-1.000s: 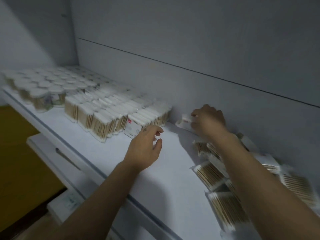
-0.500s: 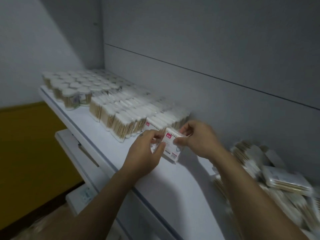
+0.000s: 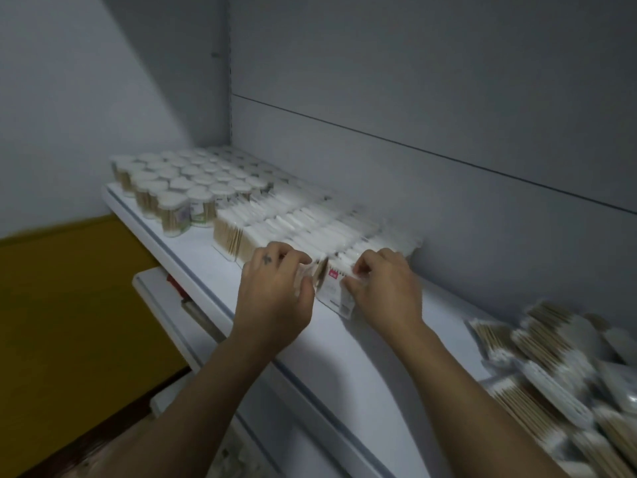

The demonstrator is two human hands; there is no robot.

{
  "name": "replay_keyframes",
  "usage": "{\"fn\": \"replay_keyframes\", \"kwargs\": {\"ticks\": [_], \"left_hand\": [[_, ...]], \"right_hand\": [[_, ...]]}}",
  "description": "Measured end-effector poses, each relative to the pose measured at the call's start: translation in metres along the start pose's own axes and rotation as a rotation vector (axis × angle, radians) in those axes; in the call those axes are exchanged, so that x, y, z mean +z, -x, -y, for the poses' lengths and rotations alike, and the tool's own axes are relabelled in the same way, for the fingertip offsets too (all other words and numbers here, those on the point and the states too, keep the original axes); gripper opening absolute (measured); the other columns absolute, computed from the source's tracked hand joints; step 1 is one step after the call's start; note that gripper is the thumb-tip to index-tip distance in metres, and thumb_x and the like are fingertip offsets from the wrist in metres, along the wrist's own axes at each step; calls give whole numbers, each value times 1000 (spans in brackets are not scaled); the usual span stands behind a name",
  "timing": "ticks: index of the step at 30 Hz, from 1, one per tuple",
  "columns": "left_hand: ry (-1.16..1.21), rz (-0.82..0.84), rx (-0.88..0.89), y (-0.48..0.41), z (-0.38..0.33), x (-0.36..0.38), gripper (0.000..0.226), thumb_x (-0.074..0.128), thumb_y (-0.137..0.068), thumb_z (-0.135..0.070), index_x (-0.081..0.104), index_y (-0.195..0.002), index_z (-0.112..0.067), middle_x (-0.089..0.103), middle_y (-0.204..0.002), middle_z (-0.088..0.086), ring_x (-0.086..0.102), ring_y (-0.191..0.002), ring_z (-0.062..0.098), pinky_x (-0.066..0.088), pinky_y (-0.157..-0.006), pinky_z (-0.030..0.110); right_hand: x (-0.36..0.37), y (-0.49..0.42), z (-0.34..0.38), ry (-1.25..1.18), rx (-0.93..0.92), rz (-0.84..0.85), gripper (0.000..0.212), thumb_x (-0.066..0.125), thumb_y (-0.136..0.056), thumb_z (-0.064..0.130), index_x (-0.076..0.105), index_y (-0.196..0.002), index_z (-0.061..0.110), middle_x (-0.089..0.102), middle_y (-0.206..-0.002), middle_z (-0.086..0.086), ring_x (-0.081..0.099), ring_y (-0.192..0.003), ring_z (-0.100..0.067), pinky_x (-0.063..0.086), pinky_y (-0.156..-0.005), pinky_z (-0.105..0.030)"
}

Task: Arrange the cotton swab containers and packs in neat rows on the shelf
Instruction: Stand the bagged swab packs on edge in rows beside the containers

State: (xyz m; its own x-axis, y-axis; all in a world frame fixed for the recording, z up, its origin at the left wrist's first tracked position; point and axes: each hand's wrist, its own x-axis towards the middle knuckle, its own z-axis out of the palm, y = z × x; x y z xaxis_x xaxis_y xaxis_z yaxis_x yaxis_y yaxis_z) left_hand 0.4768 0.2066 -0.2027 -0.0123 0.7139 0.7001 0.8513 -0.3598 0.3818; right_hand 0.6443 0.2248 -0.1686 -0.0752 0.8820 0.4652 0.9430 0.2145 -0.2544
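On the white shelf stand rows of flat cotton swab packs, upright side by side. At the near right end of these rows a pack with a small red label stands tilted. My right hand pinches its right edge. My left hand grips its left side, fingers curled round the end of the row. Farther left, round swab containers with white lids fill the shelf's far end in rows. A loose heap of swab packs lies at the right.
The shelf's front edge runs diagonally from upper left to lower right, with a lower white shelf beneath it. A grey back panel rises behind the rows. Yellow-brown floor lies to the left. Bare shelf separates the rows and the heap.
My right hand picked a pack from near the back wall and brought it left. Both hands now hold it against the end of the row. The view has swung right.
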Motion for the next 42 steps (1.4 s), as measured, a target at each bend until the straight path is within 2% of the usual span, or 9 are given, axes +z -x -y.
{"fn": "replay_keyframes", "kwargs": {"ticks": [5,10,16,20,27,32,35,39,42], "left_hand": [[54,0,106,-10,19,4,25,52,-83,-24,65,-98,-9,61,-96,8,53,-86,26,41,-69,33],[108,79,155,-18,22,6,25,49,-84,-29,65,-96,-14,61,-98,4,52,-92,24,39,-74,34],[22,165,292,-31,8,10,25,44,-83,-33,63,-94,-22,63,-96,-1,52,-97,22,29,-83,34],[92,162,374,-25,-18,17,18,55,-81,-28,66,-92,-21,64,-95,-1,56,-98,25,30,-84,36],[212,262,429,-2,-79,33,19,60,-78,-30,67,-94,-23,65,-96,-3,51,-100,20,26,-82,34],[289,481,488,25,-133,34,27,55,-92,-35,58,-117,-28,58,-119,-8,45,-116,17,25,-93,32],[352,599,582,51,-165,38,34,49,-95,-39,51,-128,-29,50,-131,-8,37,-123,17,27,-99,34],[493,749,649,87,-190,44,44,50,-93,-44,46,-136,-36,42,-140,-13,29,-130,11,29,-106,34],[474,812,677,100,-193,47,56,43,-85,-66,47,-134,-40,36,-146,-17,26,-135,7,30,-110,38]], "right_hand": [[20,7,-1,67,-17,-214,19,81,-71,25,68,-81,14,59,-90,-4,52,-87,-26,41,-69,-30],[26,13,2,73,26,-227,22,77,-73,26,66,-90,17,56,-101,-3,49,-94,-24,46,-76,-34],[17,31,3,93,122,-195,46,75,-72,36,63,-114,22,55,-122,-6,47,-107,-23,37,-86,-31],[3,54,2,135,226,-279,46,70,-71,39,63,-113,19,58,-116,-6,51,-102,-25,42,-83,-35],[-48,94,-40,273,375,-277,44,76,-72,34,65,-110,15,60,-109,-8,54,-100,-30,43,-85,-40],[-84,143,-72,327,444,-204,42,66,-75,41,65,-111,19,60,-115,-6,52,-107,-29,39,-90,-41],[-103,186,-89,334,485,-199,32,70,-74,39,68,-100,20,62,-109,-4,54,-103,-28,41,-86,-41],[-118,241,-104,341,516,-211,17,73,-76,35,69,-85,22,60,-93,2,54,-87,-19,39,-73,-30],[-117,265,-112,191,537,-208,14,64,-82,36,67,-87,23,52,-96,8,50,-82,-8,37,-64,-19]]}}
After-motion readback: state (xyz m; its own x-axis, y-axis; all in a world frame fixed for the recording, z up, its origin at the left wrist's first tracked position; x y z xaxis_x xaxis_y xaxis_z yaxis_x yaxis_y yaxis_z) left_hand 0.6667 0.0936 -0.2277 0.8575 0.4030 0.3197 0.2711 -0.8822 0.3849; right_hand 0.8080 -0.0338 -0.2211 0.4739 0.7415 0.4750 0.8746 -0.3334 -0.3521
